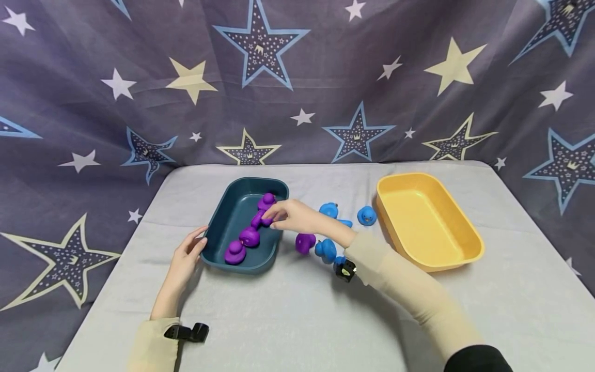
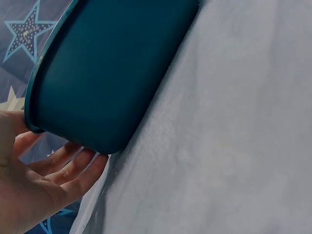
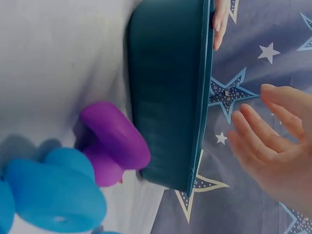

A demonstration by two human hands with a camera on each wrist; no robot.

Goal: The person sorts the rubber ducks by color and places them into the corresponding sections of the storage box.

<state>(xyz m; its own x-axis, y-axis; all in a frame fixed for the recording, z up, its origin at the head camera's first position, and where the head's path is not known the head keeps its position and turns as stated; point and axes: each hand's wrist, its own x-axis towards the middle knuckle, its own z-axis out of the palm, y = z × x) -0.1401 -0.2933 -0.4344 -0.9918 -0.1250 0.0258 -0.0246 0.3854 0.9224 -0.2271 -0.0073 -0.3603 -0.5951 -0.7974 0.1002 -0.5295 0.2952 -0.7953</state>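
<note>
Fingers of my left hand (image 1: pixel 188 250) rest lightly against the outer left wall of a dark teal tray (image 1: pixel 226 213); in the left wrist view the fingertips meet its side below the rim. Inside the tray lie several purple rubber ducks in a rough row, one of them a purple duck (image 1: pixel 235 252) at the near end. My right hand (image 1: pixel 295 215) hangs over the tray's right rim, close above the ducks. Seen from the right wrist, that hand (image 3: pixel 273 141) has its fingers loosely bent and apart, with nothing between them.
On the white-covered table, right of the teal tray, lie another purple duck (image 1: pixel 304 243) and several blue ducks, including a blue duck (image 1: pixel 367 215) beside the yellow tray (image 1: pixel 423 222). A star-patterned cloth (image 1: pixel 279 113) hangs behind the table.
</note>
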